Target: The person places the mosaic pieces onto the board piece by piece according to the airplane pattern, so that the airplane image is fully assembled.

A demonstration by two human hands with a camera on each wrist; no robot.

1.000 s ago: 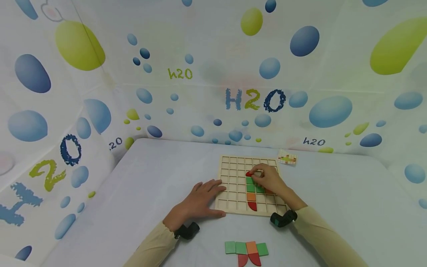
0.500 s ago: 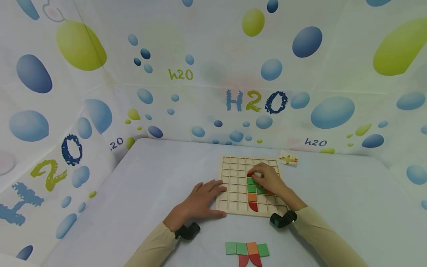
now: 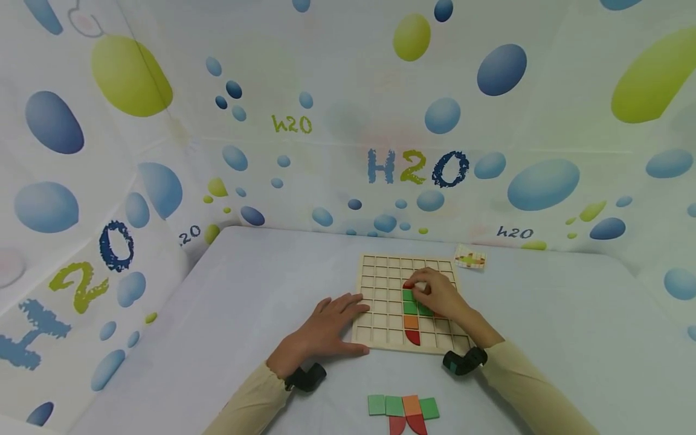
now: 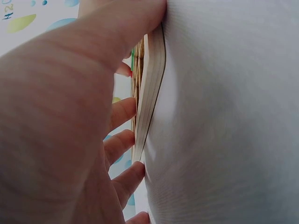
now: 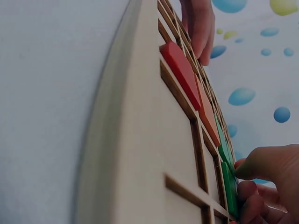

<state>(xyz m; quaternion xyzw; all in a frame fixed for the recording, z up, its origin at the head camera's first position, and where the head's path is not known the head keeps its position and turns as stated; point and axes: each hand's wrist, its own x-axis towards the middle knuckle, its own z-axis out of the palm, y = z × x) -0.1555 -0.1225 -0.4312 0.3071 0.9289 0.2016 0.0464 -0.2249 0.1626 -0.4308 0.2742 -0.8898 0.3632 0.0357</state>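
A pale wooden grid board (image 3: 380,313) lies on the white table. My right hand (image 3: 439,294) reaches over it, thumb and fingers pinching a red quarter-round tile (image 3: 407,286), partly hidden by the fingertips. Below that tile, in the same column, sit green square tiles (image 3: 410,308), an orange square tile (image 3: 411,322) and another red quarter-round tile (image 5: 182,74). More tiles lie partly under the right hand. My left hand (image 3: 322,327) rests with spread fingers at the board's left edge; the left wrist view shows its fingertips (image 4: 126,108) along that edge.
In front of the board lie loose tiles: green squares (image 3: 376,405), an orange square (image 3: 411,404) and red quarter-rounds (image 3: 416,423). A small printed pattern card (image 3: 470,260) lies beyond the board's far right corner. A patterned curtain (image 3: 337,78) hangs behind the table.
The red quarter-round tile under the right fingertips has shifted slightly down into its cell. The right hand and wrist have moved a little nearer. The left hand stays put.
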